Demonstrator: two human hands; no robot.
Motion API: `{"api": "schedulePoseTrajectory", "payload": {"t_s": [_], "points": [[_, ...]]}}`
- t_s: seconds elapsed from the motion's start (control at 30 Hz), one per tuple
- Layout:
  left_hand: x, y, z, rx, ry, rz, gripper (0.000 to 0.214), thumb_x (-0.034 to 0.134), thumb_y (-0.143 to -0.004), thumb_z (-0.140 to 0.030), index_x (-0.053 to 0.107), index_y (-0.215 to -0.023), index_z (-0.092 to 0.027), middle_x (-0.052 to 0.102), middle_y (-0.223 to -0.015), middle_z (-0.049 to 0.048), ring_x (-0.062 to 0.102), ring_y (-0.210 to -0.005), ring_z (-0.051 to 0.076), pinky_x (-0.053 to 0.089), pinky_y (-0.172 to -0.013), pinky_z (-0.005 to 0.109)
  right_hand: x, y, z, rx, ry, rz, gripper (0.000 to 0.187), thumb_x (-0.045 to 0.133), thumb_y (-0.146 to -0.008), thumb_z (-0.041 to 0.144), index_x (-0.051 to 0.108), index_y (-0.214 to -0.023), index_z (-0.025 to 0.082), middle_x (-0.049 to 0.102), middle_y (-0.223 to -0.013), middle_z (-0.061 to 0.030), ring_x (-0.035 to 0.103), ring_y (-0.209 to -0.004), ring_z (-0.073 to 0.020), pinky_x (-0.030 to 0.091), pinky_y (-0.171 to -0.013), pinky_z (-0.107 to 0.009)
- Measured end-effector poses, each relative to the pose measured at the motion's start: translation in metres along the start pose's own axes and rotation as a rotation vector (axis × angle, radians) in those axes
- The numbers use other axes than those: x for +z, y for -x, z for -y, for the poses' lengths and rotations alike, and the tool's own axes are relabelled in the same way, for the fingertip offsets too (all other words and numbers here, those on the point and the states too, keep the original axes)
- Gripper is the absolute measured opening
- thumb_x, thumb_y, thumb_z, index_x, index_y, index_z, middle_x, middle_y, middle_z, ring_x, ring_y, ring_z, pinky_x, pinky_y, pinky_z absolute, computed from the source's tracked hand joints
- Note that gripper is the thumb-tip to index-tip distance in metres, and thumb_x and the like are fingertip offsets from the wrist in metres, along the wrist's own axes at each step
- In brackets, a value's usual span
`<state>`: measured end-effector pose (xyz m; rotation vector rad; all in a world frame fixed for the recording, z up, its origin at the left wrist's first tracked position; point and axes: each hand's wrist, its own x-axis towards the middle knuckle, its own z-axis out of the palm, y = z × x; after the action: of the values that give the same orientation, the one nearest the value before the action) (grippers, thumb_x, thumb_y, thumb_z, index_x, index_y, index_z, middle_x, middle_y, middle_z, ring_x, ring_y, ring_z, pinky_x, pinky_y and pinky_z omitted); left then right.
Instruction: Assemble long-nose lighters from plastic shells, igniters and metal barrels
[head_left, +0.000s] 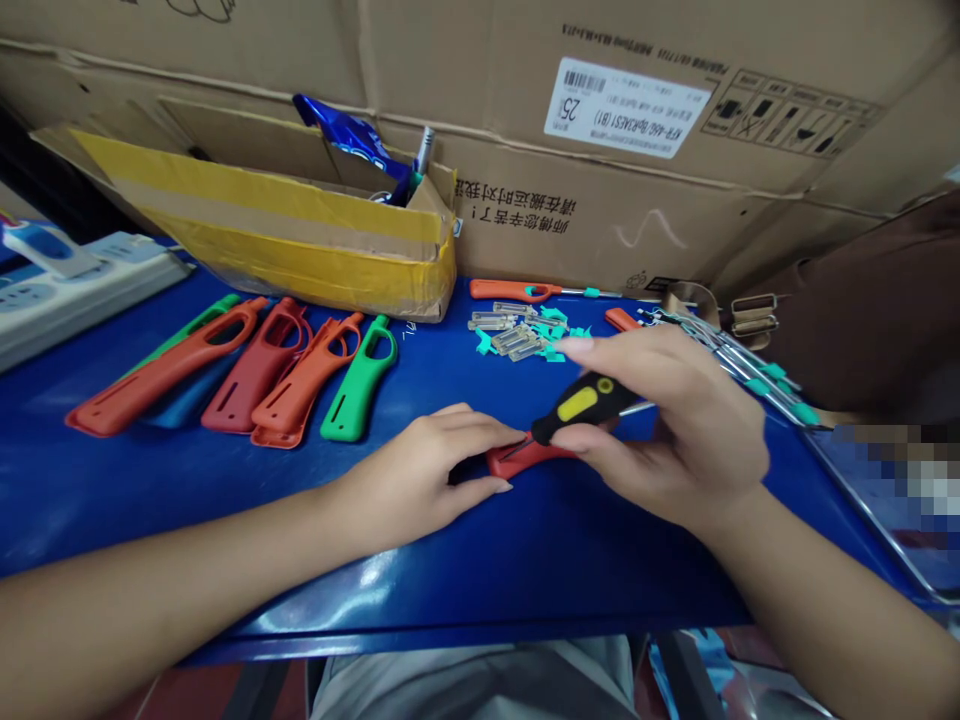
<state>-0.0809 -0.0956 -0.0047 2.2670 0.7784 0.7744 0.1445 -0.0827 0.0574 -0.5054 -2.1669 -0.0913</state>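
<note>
My right hand is closed round a screwdriver with a black and yellow handle, its tip pointing down-left onto a red plastic handle shell lying on the blue table. My left hand rests on the table with fingers curled round the left end of that red shell, pinning it down. Most of the shell is hidden under both hands.
Orange, red and green handle shells lie in a row at the left. Small metal and teal parts sit behind my hands, metal rods at the right. A taped cardboard box, large cartons and a power strip stand behind.
</note>
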Motion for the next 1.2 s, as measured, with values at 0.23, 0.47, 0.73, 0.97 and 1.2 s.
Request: {"api": "schedulePoseTrajectory", "payload": {"t_s": [0.23, 0.47, 0.73, 0.97, 1.2], "points": [[0.0006, -0.0001, -0.0010, -0.008, -0.015, -0.008, 0.032, 0.072, -0.092, -0.023, 0.069, -0.125, -0.020, 0.076, -0.113, 0.0075, 0.068, -0.107, 0.023, 0.056, -0.096, 0.038, -0.0015, 0.0015, 0.0002, 0.072, -0.060, 0.003, 0.043, 0.069, -0.094, 0.025, 0.060, -0.137, 0.025, 0.076, -0.108, -0.0047, 0.072, -0.084, -0.0205, 0.064, -0.073, -0.035], [0.0012, 0.0005, 0.0002, -0.010, -0.019, -0.014, 0.035, 0.074, -0.092, -0.023, 0.068, -0.125, -0.018, 0.076, -0.116, 0.0082, 0.067, -0.108, 0.023, 0.055, -0.097, 0.038, -0.0030, 0.0015, -0.0005, 0.222, -0.232, 0.125, 0.043, 0.048, -0.106, 0.027, 0.050, -0.149, 0.028, 0.073, -0.120, -0.0069, 0.074, -0.086, -0.0196, 0.063, -0.070, -0.036], [0.0016, 0.0011, -0.0009, -0.037, 0.006, -0.004, 0.029, 0.073, -0.093, -0.023, 0.070, -0.121, -0.020, 0.075, -0.117, 0.0076, 0.068, -0.109, 0.023, 0.055, -0.097, 0.040, -0.0036, 0.0018, 0.0049, 0.085, -0.095, 0.044, 0.042, 0.061, -0.100, 0.026, 0.058, -0.142, 0.026, 0.076, -0.111, -0.0072, 0.072, -0.086, -0.0212, 0.064, -0.075, -0.038], [0.0020, 0.0010, 0.0000, -0.019, -0.009, -0.016, 0.033, 0.074, -0.092, -0.021, 0.069, -0.124, -0.018, 0.076, -0.115, 0.0080, 0.068, -0.107, 0.023, 0.056, -0.096, 0.038, -0.0023, 0.0011, 0.0025, 0.113, -0.128, -0.017, 0.042, 0.072, -0.093, 0.024, 0.063, -0.134, 0.028, 0.076, -0.109, -0.0057, 0.071, -0.083, -0.0214, 0.063, -0.064, -0.034], [0.0033, 0.0017, -0.0002, -0.032, -0.025, -0.039, 0.034, 0.076, -0.090, -0.023, 0.069, -0.123, -0.016, 0.076, -0.115, 0.0090, 0.069, -0.108, 0.024, 0.056, -0.097, 0.039, -0.0039, 0.0035, 0.0014, 0.285, -0.369, 0.197, 0.054, 0.053, -0.102, 0.019, 0.042, -0.154, 0.031, 0.070, -0.127, -0.0066, 0.071, -0.079, -0.0152, 0.062, -0.065, -0.030]]}}
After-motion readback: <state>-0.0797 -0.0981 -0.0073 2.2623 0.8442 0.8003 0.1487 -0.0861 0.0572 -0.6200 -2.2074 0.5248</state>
